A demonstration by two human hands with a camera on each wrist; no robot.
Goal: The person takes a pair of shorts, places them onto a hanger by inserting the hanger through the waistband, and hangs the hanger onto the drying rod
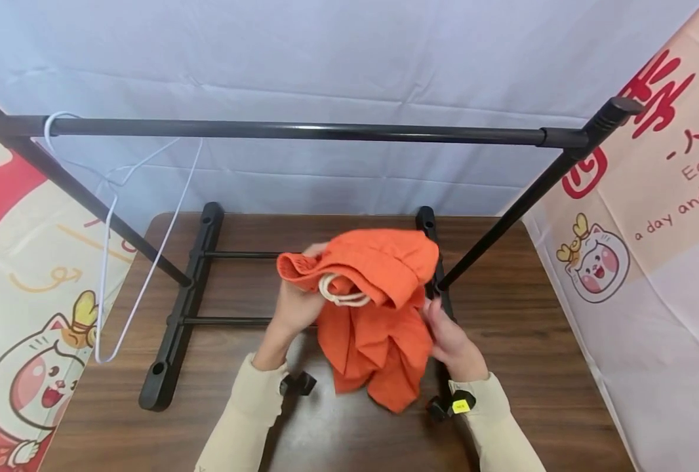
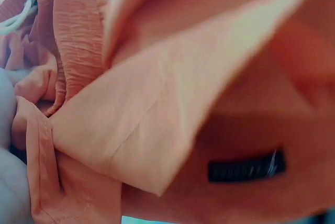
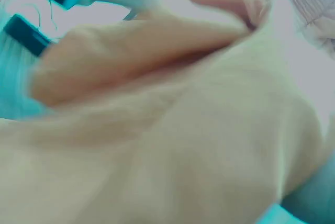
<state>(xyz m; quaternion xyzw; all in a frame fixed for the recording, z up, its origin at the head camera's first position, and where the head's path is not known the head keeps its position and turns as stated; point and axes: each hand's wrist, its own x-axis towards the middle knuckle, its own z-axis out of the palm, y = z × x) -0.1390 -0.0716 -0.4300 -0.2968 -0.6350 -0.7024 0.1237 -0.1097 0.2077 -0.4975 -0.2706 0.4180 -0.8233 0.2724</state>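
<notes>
Orange garment (image 1: 379, 334), likely soft, light; best held at its waistband (image 2: 78, 35). Left hand (image 1: 299, 305) grips it; right hand's (image 1: 452, 341) grip unclear.

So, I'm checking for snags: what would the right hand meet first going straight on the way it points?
The right hand would likely meet the orange cloth first; depth is unclear, and it may already be touching.
</notes>
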